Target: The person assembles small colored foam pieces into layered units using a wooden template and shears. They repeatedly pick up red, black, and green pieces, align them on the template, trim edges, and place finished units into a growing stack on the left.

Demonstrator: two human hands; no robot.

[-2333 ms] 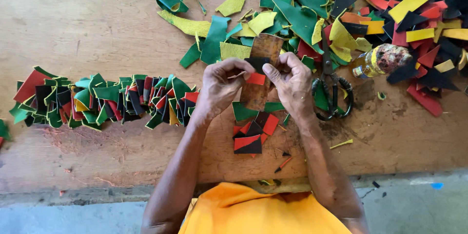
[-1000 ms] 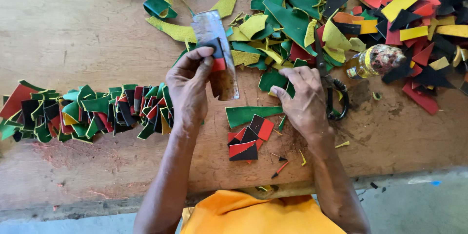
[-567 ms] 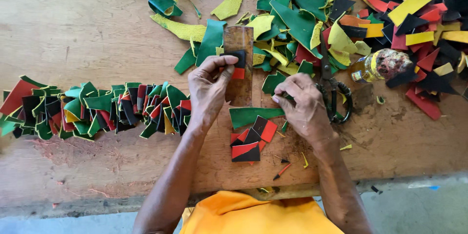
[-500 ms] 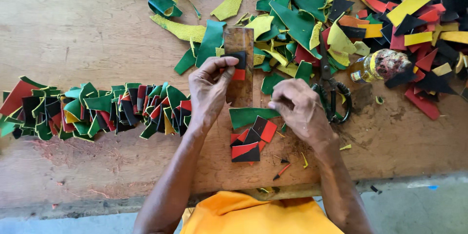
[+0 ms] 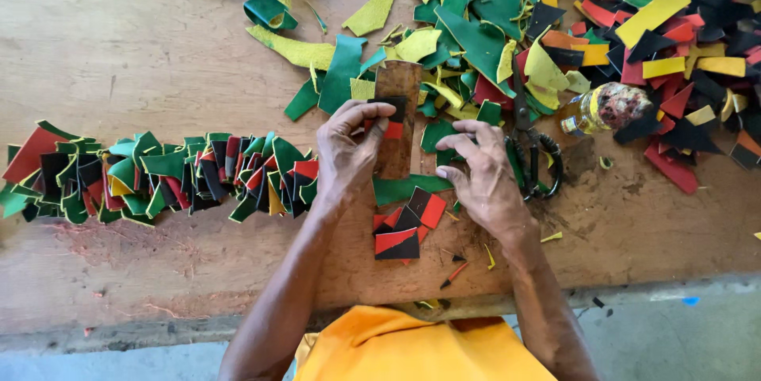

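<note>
At the far left of the wooden table [image 5: 119, 56] lay the long chain of folded leather pieces [image 5: 151, 179], green, red, black and yellow, running rightward until it met the left hand [image 5: 345, 155]. That hand had come down since a second before, when it held the brown wooden block [image 5: 396, 119] lifted off the table; now the block lay flat and upright on the board, and the left fingers [image 5: 369, 111] pressed a small red and black piece [image 5: 391, 119] against its face. The grip was closed as a pinch-and-press on that piece, thumb at the block's near left edge. I judged this meant the piece was set in place on the block for folding or pressing.

Just near of the block lay a green strip [image 5: 412, 187] and a small stack of red and black triangles [image 5: 404, 230]. The right hand [image 5: 483, 179], which half a second before had been curled near the block, rested with fingers spread and loose on the green strip and scraps, gripping nothing. Right of it lay black scissors [image 5: 535, 155], a small bottle [image 5: 606, 107], and the far heap of cut scraps [image 5: 602, 24].
</note>
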